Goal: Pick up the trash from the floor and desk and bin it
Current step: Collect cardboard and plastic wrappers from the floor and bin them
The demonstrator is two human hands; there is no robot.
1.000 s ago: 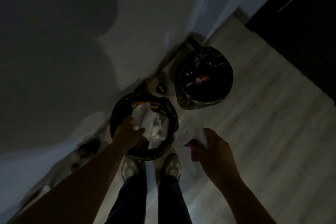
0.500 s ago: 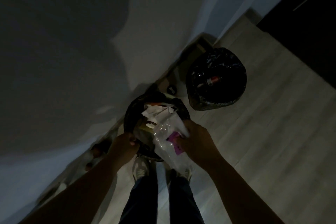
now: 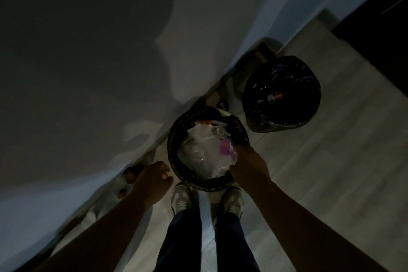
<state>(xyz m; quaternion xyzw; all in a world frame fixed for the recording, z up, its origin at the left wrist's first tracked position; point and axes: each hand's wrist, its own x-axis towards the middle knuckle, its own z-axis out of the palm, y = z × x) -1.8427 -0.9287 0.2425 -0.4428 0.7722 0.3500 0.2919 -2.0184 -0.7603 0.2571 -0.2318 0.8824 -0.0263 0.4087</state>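
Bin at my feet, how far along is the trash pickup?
Done: the clear plastic wrapper with its pink label sits in the lined bin. In hand: right hand touches it at the rim; left hand holds nothing. Left: cannot tell; the desk is out of view.

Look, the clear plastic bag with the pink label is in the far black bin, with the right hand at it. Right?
Not quite. The head view shows the clear plastic bag with the pink label in the near round black-lined bin, not the far black-lined bin. The right hand is at it, as you said.
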